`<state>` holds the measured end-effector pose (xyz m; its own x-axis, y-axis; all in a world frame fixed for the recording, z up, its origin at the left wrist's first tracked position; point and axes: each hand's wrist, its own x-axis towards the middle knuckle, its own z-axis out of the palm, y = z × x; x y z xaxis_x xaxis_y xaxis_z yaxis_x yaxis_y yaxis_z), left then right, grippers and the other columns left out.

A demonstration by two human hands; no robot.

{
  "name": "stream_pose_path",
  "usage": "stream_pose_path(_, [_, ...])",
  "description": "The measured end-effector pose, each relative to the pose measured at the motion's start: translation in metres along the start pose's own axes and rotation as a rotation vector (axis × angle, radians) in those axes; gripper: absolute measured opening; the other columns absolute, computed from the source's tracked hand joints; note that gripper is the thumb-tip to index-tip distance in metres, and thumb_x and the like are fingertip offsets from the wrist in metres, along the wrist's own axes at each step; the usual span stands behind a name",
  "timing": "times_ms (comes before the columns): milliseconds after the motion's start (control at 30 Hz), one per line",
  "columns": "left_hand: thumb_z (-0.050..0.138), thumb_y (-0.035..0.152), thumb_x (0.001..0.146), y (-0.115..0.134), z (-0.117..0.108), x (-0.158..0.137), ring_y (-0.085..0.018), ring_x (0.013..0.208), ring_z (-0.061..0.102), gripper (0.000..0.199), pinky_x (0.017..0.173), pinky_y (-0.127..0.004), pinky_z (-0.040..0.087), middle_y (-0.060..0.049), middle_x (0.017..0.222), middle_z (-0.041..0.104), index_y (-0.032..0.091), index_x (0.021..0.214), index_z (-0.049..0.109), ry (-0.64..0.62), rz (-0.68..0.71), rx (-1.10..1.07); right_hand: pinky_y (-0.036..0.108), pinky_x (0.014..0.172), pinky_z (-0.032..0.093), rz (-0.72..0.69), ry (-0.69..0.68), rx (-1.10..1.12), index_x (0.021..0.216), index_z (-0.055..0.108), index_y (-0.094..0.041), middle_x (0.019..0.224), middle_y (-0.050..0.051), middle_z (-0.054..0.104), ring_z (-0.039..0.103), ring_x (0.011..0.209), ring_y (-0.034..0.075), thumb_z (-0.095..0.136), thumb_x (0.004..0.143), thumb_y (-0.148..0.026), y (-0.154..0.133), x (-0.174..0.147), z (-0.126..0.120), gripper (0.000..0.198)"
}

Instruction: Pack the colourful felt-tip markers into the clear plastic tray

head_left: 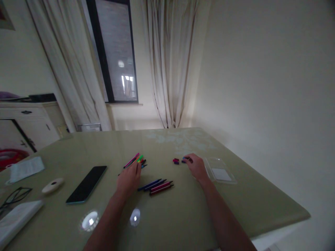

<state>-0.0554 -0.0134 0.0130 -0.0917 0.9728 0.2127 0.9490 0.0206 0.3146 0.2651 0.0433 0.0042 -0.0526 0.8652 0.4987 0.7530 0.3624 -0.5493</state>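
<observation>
My left hand (129,178) is at a small bunch of coloured marker pens (132,159), pink, green, orange and black among them. Its fingers are closed together over the near end of the bunch, and they partly hide it. To the right, my right hand (195,165) is pinched around a small dark pen cap (183,160), beside a few loose red and blue caps (176,161). Between my forearms lie several uncapped markers (157,185), blue and dark red, side by side with tips pointing right.
An open clear plastic case (221,170) lies right of my right hand. On the left are a black phone (87,184), a white computer mouse (52,185), glasses (17,196), a white box-like object (19,221) and a folded white paper (27,169). A wall borders the table's right side.
</observation>
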Motion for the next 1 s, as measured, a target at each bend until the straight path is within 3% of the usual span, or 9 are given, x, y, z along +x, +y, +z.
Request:
stream_pose_path(167, [0.047,0.029,0.100,0.005,0.021,-0.003,-0.022,0.100,0.065,0.019,0.090,-0.032,0.047,-0.008,0.104,0.070,0.021,0.094,0.064,-0.159,0.310,-0.211,0.030,0.087,0.047,0.053,-0.160,-0.258,0.089,0.077,-0.019,0.097,0.008,0.073,0.066,0.094,0.021,0.069,0.087,-0.016,0.001,-0.004,0.005,0.010])
stream_pose_path(300, [0.055,0.031,0.095,0.008,0.028,-0.006,-0.022,0.099,0.062,0.015,0.089,-0.033,0.047,-0.007,0.103,0.068,0.021,0.093,0.066,-0.202,0.332,-0.301,0.029,0.087,0.045,0.094,-0.234,-0.327,0.091,0.078,-0.018,0.099,0.008,0.072,0.066,0.096,0.022,0.068,0.088,-0.014,0.000,-0.006,0.008,0.011])
stream_pose_path(467, [0.056,0.039,0.096,0.005,0.030,-0.002,-0.022,0.093,0.063,0.026,0.087,-0.033,0.048,-0.007,0.097,0.068,0.020,0.088,0.071,-0.230,0.349,-0.329,0.029,0.088,0.044,0.076,-0.255,-0.378,0.097,0.079,-0.017,0.101,0.010,0.073,0.066,0.100,0.024,0.064,0.091,-0.014,-0.003,-0.004,0.011,0.016])
stream_pose_path(533, [0.053,0.036,0.097,0.002,0.030,0.001,-0.021,0.092,0.064,0.026,0.087,-0.033,0.049,-0.007,0.097,0.069,0.020,0.090,0.072,-0.182,0.315,-0.314,0.029,0.088,0.045,0.082,-0.247,-0.399,0.100,0.078,-0.016,0.104,0.011,0.073,0.066,0.100,0.024,0.062,0.092,-0.014,-0.005,-0.004,0.012,0.017])
stream_pose_path(700, [0.054,0.026,0.096,-0.012,0.025,0.006,-0.028,0.112,0.063,0.021,0.097,-0.041,0.048,-0.013,0.120,0.068,0.020,0.110,0.068,0.084,0.030,-0.016,0.030,0.091,0.045,0.059,-0.186,-0.373,0.102,0.077,-0.018,0.105,0.011,0.072,0.065,0.103,0.024,0.060,0.094,-0.014,-0.011,-0.004,0.016,0.019])
stream_pose_path(800, [0.056,0.029,0.096,-0.017,0.022,0.005,-0.031,0.114,0.063,0.017,0.096,-0.042,0.049,-0.013,0.118,0.069,0.022,0.105,0.068,0.058,-0.005,0.112,0.030,0.092,0.046,0.014,-0.161,-0.259,0.101,0.077,-0.019,0.104,0.009,0.073,0.065,0.102,0.023,0.060,0.095,-0.016,-0.018,-0.008,0.022,0.018])
stream_pose_path(1000, [0.056,0.027,0.096,-0.013,0.020,0.005,-0.028,0.109,0.067,0.015,0.095,-0.038,0.049,-0.011,0.109,0.072,0.022,0.105,0.067,-0.020,0.028,0.102,0.030,0.093,0.048,-0.120,-0.172,-0.060,0.097,0.077,-0.019,0.102,0.008,0.073,0.066,0.101,0.021,0.063,0.096,-0.018,-0.036,-0.016,0.039,0.014])
